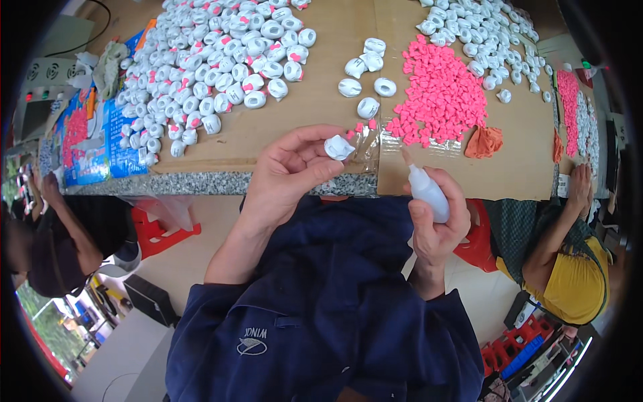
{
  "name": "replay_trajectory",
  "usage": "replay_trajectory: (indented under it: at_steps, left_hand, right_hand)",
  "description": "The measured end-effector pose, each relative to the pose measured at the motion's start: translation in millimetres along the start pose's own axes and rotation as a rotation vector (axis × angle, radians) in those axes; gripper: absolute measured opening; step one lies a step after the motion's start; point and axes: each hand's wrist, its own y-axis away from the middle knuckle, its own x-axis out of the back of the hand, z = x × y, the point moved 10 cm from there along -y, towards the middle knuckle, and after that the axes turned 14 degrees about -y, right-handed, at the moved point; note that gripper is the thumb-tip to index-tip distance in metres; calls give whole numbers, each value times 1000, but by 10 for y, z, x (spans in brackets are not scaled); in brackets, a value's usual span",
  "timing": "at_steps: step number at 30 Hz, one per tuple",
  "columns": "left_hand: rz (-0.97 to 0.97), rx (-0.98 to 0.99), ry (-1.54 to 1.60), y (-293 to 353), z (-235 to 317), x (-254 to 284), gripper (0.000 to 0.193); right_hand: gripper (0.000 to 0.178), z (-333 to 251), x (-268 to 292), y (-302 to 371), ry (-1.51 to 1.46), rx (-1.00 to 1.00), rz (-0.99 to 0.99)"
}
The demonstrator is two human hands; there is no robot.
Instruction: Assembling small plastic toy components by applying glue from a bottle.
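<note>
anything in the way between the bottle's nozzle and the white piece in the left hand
Nothing visible: the gap between the bottle in the right hand and the white piece in the left hand looks open, with cardboard and clear tape beneath.

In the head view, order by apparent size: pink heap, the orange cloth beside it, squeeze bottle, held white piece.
1. Pink heap
2. Squeeze bottle
3. Orange cloth
4. Held white piece; probably nearer the camera, so true size unsure.

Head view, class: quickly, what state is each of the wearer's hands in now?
Left hand: closed, pinching a small white piece.
Right hand: closed around a whitish squeeze bottle.
</note>
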Motion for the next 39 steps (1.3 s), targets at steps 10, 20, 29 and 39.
replay_trajectory:
  at_steps: [10, 20, 29, 39]
  left_hand:
    - [48, -36, 112, 42, -80, 90, 22]
    - [39, -20, 87, 36, -121, 79, 22]
    - [49, -26, 103, 25, -109, 94, 22]
    - [58, -25, 95, 32, -103, 100, 21]
  right_hand:
    - [35, -120, -78, -75, -38, 62, 39]
    - [35, 5, -151, -91, -80, -25, 42]
    - [34, 34, -116, -89, -63, -40, 57]
    - [33, 43, -149, -72, -93, -69, 45]
